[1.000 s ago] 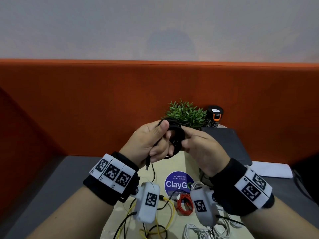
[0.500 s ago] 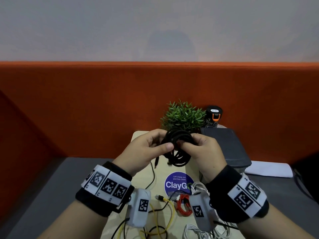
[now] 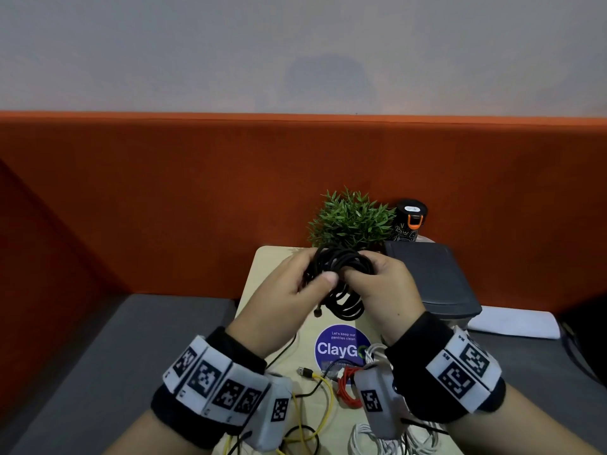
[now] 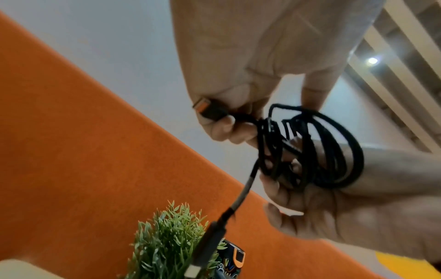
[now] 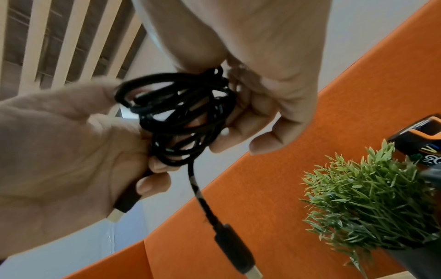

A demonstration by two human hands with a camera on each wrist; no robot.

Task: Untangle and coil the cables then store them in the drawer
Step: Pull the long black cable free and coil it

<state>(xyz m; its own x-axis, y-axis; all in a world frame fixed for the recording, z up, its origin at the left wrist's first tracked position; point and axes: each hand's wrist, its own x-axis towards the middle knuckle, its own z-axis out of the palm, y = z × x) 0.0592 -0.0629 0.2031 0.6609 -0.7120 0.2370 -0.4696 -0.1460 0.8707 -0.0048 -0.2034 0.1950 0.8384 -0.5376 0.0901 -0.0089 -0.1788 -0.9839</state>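
A black braided cable [image 3: 341,269] is wound into a loose coil, held up above the beige table [image 3: 272,267] between both hands. My left hand [image 3: 320,278] pinches the coil's left side, and in the left wrist view its fingers curl round one plug [image 4: 210,111]. My right hand [image 3: 358,274] grips the coil's right side with curled fingers [image 5: 241,117]. The other plug [image 5: 235,245] hangs free below the coil on a short tail. Yellow cable [image 3: 325,400], red cable [image 3: 348,387] and white cable [image 3: 374,444] lie tangled on the table near my wrists.
A small green plant [image 3: 351,218] and a black bottle with an orange clip [image 3: 410,221] stand at the table's back edge. A dark grey box [image 3: 433,277] sits at the right, just beyond my right hand. An orange partition [image 3: 164,208] backs the table.
Both hands have moved down and forward over the table with the coil. The coil has turned from upright to lying flatter, and the left thumb now presses on it.
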